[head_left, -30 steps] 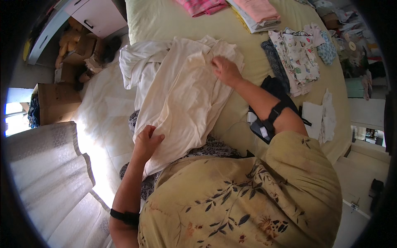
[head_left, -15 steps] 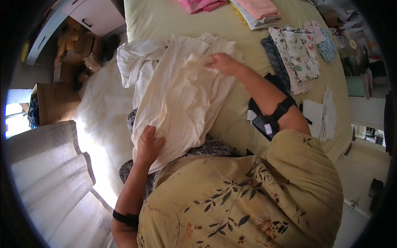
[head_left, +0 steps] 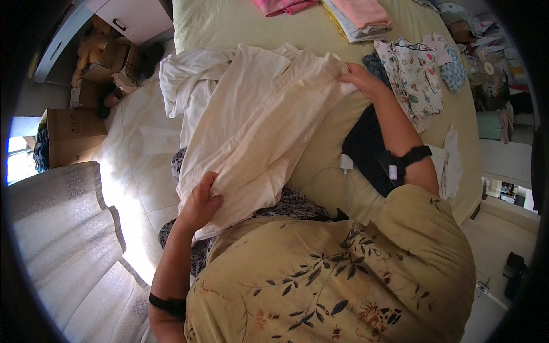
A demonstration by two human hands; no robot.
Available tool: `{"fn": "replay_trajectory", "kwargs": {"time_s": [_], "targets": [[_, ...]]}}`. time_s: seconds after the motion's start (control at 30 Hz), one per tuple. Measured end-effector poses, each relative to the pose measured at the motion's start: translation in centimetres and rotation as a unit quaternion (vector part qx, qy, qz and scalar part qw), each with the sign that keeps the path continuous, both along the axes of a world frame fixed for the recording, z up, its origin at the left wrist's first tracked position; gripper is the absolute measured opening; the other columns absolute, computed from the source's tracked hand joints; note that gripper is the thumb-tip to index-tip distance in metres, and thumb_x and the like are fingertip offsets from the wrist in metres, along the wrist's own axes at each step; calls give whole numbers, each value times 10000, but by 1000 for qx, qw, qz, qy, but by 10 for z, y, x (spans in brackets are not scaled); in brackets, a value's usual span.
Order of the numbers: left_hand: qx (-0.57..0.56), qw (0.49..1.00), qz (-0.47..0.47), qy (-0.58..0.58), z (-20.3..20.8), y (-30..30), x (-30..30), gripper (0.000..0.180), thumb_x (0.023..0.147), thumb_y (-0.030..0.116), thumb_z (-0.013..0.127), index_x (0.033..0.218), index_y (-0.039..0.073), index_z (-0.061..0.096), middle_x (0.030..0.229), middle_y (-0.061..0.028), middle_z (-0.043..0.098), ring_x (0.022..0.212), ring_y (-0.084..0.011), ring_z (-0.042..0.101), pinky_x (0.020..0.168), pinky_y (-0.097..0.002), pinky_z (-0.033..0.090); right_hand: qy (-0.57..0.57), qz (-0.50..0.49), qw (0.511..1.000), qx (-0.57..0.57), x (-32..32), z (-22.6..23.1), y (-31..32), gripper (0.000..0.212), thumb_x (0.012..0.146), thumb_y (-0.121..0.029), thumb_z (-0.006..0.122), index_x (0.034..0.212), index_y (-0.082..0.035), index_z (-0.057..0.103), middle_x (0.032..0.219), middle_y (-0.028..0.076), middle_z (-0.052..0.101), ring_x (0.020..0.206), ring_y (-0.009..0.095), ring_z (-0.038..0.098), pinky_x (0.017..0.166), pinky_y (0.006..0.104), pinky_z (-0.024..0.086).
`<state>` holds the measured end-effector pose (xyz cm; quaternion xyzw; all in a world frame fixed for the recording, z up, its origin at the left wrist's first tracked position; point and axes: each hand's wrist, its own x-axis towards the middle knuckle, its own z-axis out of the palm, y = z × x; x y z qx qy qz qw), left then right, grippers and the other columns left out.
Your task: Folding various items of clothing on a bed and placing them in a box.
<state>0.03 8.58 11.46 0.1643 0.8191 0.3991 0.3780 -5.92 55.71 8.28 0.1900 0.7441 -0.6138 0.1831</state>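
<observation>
A cream-white garment (head_left: pixel 257 134), soft and wrinkled, is spread over my lap and the bed; I cannot tell exactly what kind it is. At its far right corner, the fingers of my right hand (head_left: pixel 363 83) are closed on the edge, pulling the cloth out to the right. My left hand (head_left: pixel 199 206) grips the near left edge, thumb on top and the other fingers mostly hidden by the fabric. Beside and partly under the garment, more white cloth (head_left: pixel 191 71) lies bunched at the far left.
Folded clothes (head_left: pixel 363 17) are stacked at the far side of the bed (head_left: pixel 311 157). To the right lie printed clothes (head_left: pixel 414 80), dark cloth (head_left: pixel 366 140) and a white charger (head_left: pixel 346 162) with a cable. A curtain (head_left: pixel 57 217) hangs at left, near a cardboard box (head_left: pixel 74 134).
My right hand has moved right, drawing the garment's far edge out with it and opening the bunched part. My left hand keeps its hold near the same place.
</observation>
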Motion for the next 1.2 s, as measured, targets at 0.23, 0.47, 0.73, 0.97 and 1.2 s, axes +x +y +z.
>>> {"fn": "replay_trajectory", "kwargs": {"time_s": [0.23,0.47,0.73,0.97,1.2], "targets": [[25,988,132,-75,-27,5,-3,381,727,130,539,1088,31,469,921,-121,560,895,-199,524,781,-301,393,21,58,955,290,-61,-73,-22,450,669,-126,622,1083,12,512,972,95,588,851,176,557,767,275,429],[-172,981,87,19,-7,20,-7,241,720,188,597,858,10,514,912,-163,528,875,-278,513,728,-359,397,17,63,963,261,-63,-63,-30,421,633,-232,668,989,-26,576,963,107,602,860,239,569,780,297,431],[-174,943,17,283,-7,19,-5,348,630,208,660,906,18,567,1083,-130,473,1003,-298,436,845,-390,366,204,146,777,577,-75,-78,-14,425,631,-332,641,973,-85,587,1133,136,471,1054,318,427,911,369,349],[-204,956,35,209,-3,23,-5,341,586,241,698,831,28,595,1154,-158,433,1095,-320,377,908,-429,307,200,167,779,570,-58,-63,-33,321,656,-218,632,918,-44,566,976,132,493,940,306,462,840,386,385],[-219,946,-8,240,-20,15,-8,361,593,273,693,855,36,619,1306,-187,314,1212,-313,281,958,-482,216,437,95,747,493,54,8,-57,269,613,-12,584,869,-49,512,929,139,483,894,325,474,751,370,414]]}}
